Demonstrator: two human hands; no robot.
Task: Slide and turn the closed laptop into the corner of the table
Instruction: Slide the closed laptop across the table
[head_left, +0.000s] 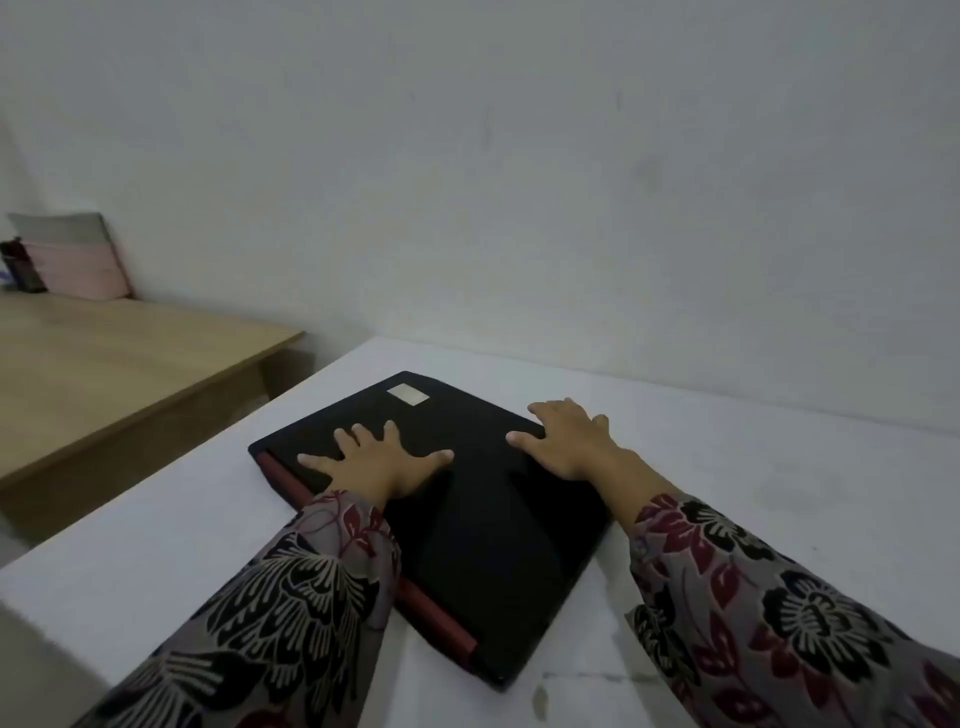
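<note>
A closed black laptop with a red hinge strip along its left edge and a silver sticker near its far end lies at a slant on the white table. Its far corner points towards the table's far left corner by the wall. My left hand lies flat on the lid with fingers spread, near the left edge. My right hand rests over the laptop's right edge, thumb on the lid and fingers curled down past the side.
A grey wall runs along the table's far edge. To the left, across a gap, stands a lower wooden table with a pink and grey pouch leaning on the wall. Patterned sleeves cover both forearms.
</note>
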